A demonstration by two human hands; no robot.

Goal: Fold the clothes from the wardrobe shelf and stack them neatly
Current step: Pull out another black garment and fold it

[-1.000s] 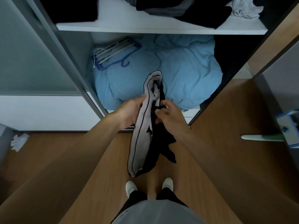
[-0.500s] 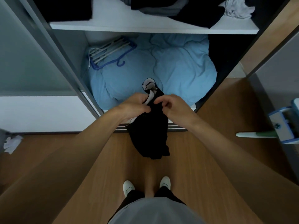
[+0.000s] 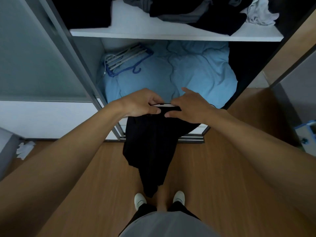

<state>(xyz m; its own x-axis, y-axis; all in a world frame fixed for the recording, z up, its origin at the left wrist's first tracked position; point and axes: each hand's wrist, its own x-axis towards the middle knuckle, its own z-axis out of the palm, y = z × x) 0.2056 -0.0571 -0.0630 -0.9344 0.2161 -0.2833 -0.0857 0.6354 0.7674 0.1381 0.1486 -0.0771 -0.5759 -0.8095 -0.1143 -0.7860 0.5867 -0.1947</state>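
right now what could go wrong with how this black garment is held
The garment hangs from just its top edge, pinched by the left hand and right hand; its tail dangles near the shoes and may drag or get stepped on. The clothes pile overhangs the shelf edge and could slide off.

2 hands (image 3: 142,104) (image 3: 189,106), 1 black garment (image 3: 150,147), 2 shoes (image 3: 140,199) (image 3: 178,196), 1 duvet (image 3: 196,74).

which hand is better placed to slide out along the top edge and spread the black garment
Right, probably. The left hand pinches the black garment at its top edge, a good anchor. The right hand holds it more loosely, index finger lifted, with cloth bunched beneath it.
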